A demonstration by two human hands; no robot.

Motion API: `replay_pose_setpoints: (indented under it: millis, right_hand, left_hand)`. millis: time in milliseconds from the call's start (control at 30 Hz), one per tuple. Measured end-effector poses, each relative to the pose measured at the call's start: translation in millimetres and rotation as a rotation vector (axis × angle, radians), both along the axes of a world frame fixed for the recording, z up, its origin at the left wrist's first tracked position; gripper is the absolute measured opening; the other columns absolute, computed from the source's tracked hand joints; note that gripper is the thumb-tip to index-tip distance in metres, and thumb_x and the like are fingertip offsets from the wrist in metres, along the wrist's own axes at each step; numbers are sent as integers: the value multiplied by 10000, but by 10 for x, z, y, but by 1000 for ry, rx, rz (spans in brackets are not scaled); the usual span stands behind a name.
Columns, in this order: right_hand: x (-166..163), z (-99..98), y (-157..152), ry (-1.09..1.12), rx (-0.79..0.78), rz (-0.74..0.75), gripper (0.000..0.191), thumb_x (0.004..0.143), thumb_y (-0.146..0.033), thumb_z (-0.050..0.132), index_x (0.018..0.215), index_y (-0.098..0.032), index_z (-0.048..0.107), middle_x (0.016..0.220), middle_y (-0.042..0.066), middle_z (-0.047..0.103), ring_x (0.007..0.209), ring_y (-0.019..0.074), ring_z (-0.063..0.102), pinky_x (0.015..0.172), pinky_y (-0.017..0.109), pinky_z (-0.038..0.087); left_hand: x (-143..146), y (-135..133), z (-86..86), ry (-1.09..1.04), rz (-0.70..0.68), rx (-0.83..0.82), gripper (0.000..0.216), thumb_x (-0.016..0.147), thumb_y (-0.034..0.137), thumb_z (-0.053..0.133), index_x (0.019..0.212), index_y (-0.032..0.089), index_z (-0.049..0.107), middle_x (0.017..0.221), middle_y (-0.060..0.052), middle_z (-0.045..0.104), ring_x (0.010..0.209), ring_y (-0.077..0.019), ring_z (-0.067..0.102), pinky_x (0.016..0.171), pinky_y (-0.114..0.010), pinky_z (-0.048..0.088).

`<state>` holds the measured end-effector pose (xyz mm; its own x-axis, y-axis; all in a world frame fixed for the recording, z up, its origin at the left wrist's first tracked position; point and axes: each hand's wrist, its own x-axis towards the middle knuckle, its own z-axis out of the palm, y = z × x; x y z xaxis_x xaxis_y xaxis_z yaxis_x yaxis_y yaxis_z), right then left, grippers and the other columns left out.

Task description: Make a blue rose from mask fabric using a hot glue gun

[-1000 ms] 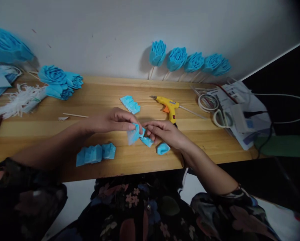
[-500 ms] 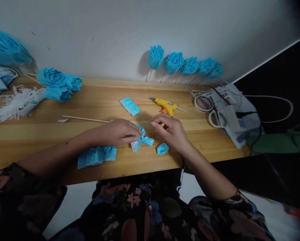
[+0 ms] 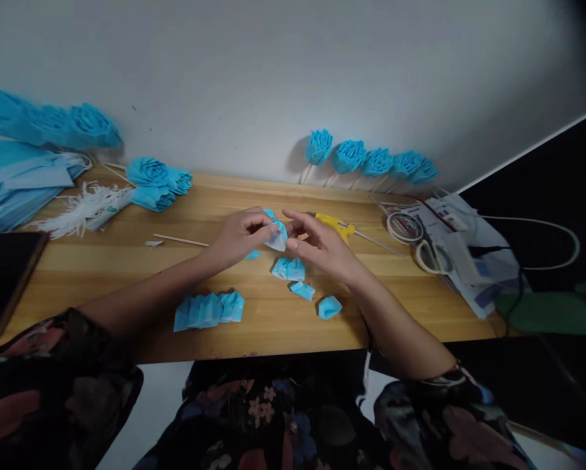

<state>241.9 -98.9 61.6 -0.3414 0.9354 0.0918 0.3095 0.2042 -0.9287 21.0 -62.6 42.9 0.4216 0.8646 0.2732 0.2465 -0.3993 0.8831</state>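
Observation:
My left hand [image 3: 241, 236] and my right hand [image 3: 317, 245] meet above the wooden table [image 3: 102, 287], both pinching one small folded piece of blue paper [image 3: 277, 236]. Below them lie a pleated blue piece [image 3: 289, 268], a smaller scrap [image 3: 303, 290] and a curled blue bit [image 3: 329, 307]. A longer pleated blue strip [image 3: 209, 310] rests near the front edge. A yellow glue gun [image 3: 339, 226] lies just behind my right hand.
Blue paper flowers on sticks [image 3: 366, 160] lean on the wall. More blue flowers [image 3: 158, 179], white feathers [image 3: 77, 212] and stacked blue paper [image 3: 9, 189] sit at the left. A dark phone [image 3: 4, 277], a thin stick [image 3: 180, 240], tape rolls [image 3: 405, 227], scissors and cables are also present.
My left hand has lifted a small blue piece off the table and my right hand has come in to grip it too. The pleated piece they worked on earlier now lies on the table.

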Motion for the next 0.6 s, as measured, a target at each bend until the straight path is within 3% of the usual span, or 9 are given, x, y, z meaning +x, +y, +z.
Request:
replay_pose_setpoints:
  millis: [100,233,400,600]
  right_hand:
    - [-96,-32,124,-39,-1,25,546,898,-408,744,1420,-273,657,1041,40,717,859,172,633,741,325,552]
    - [-111,-63,204,-20,2,-16,419,897,-266,667,1314,-268,719,990,33,726,849,173,632,794,341,547]
    - [-41,-127,203,-30,72,-100,435,867,-253,648,1293,-237,735,992,40,742,839,173,635,797,338,533]
    - [1,-117,200,-28,96,-169,478,877,-304,666,1339,-188,714,957,30,730,791,147,640,756,300,511]
  left_hand:
    - [1,-16,55,-14,14,-17,285,912,409,639,733,191,687,762,-22,646,742,-160,581,705,-293,439]
    - [-2,-25,112,-101,45,-225,403,948,524,569,736,192,655,688,-11,590,704,-168,552,664,-294,432]
    - [-5,14,77,-235,9,-338,400,954,538,570,1034,165,691,787,-26,659,706,-150,586,661,-280,469]
    - [30,37,48,-128,-33,-279,381,807,463,774,1035,195,628,854,-4,678,764,-142,625,689,-264,484]
